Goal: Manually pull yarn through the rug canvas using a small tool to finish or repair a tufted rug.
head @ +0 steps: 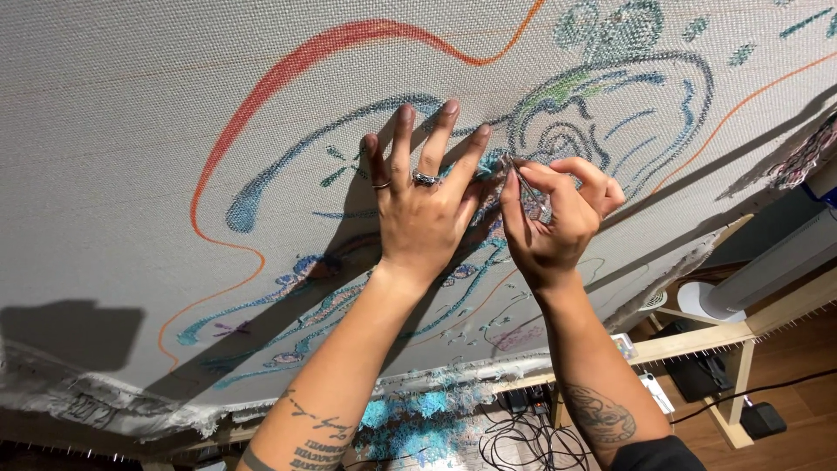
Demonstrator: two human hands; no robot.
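One stretched backing cloth fills most of the view, a pale woven sheet pinned to one wooden frame that runs along its lower edge. Taking the cloth as the landmark: near its left side one thick red-orange line curves up and over, and a thinner orange line runs down below it. Blue, teal and green outlines cross the middle and upper right of the cloth.

Two hands work at the middle of the cloth. The left hand lies flat against it, fingers spread wide and pointing up, holding nothing; two rings show on it, one on the smallest finger and one silver ring on a middle finger. Just right of it, touching the cloth at a patch of teal yarn, the right hand is curled narrow, thumb and forefinger pinched on one small pair of metal snips whose tip meets the yarn. How far the blades gape cannot be told. Both forearms carry tattoos and cover part of the drawn pattern beneath them.

Below the cloth's lower edge, a heap of blue and teal yarn scraps lies on the floor beside a tangle of black cables. Under the cloth's right end stands one white fan base on the wooden floor, with a black foot pedal near the frame's leg.
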